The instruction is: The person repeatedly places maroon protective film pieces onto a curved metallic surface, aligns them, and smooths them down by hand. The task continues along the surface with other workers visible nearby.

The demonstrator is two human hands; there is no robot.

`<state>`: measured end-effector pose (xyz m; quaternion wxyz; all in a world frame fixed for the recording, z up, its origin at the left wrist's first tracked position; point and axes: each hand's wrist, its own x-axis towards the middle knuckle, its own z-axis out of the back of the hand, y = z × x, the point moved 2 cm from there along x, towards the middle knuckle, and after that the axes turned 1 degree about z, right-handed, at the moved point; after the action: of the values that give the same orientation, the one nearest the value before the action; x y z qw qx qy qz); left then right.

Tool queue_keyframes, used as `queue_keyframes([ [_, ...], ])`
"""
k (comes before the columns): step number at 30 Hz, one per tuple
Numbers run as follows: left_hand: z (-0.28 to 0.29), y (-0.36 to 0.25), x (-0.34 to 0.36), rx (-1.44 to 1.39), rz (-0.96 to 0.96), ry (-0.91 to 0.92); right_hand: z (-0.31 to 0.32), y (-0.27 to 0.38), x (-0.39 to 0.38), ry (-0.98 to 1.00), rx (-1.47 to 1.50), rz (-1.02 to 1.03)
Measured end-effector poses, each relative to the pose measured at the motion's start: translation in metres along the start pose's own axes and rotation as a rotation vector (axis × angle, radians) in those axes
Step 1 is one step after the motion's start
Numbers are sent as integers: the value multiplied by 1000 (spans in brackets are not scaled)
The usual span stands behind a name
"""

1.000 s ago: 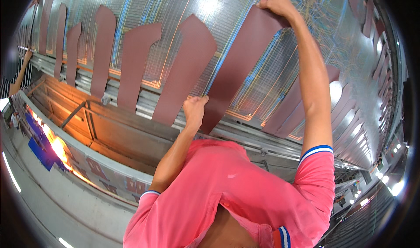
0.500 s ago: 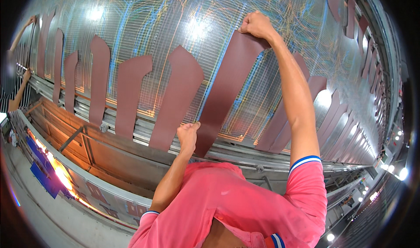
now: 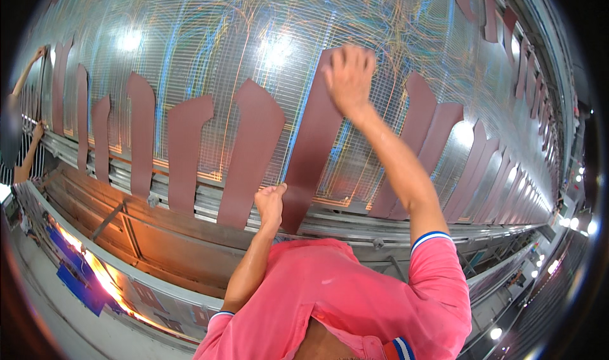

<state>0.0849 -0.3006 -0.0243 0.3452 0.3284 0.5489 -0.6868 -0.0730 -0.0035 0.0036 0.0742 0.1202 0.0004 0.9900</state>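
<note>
A long maroon sheet piece (image 3: 311, 144) lies on the large metal board (image 3: 222, 62), which is covered in thin coloured lines. My left hand (image 3: 270, 204) is closed, pinching the piece's left edge near its lower end. My right hand (image 3: 349, 78) lies with fingers apart and flat on the upper end of that piece, hiding part of it. A wider maroon piece (image 3: 255, 150) with an angled top lies just left of the held one. Two more pieces (image 3: 419, 125) lie side by side to the right of my right arm.
More maroon pieces (image 3: 141, 138) line both edges of the board. Metal rails (image 3: 190, 195) run along its near edge, above an orange-lit recess (image 3: 152, 246) with bars. At the far left, a co-worker's arms (image 3: 28, 150) reach to the board. Lamps show at the lower right.
My right hand has gone from gripping the piece's top corner to lying spread on it, slightly lower on the board. My left hand stays at the lower edge. The view has shifted.
</note>
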Motion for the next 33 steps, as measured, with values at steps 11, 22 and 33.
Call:
queue_keyframes([
  [11, 4, 17, 10, 0, 6, 23, -60, -45, -8, 175, 49, -23],
  [22, 24, -16, -6, 1058, -492, -69, 9, 92, -161, 378, 180, 258],
  [33, 40, 35, -23, 1029, -1238, 372, 78, 179, -309, 441, 676, -93],
])
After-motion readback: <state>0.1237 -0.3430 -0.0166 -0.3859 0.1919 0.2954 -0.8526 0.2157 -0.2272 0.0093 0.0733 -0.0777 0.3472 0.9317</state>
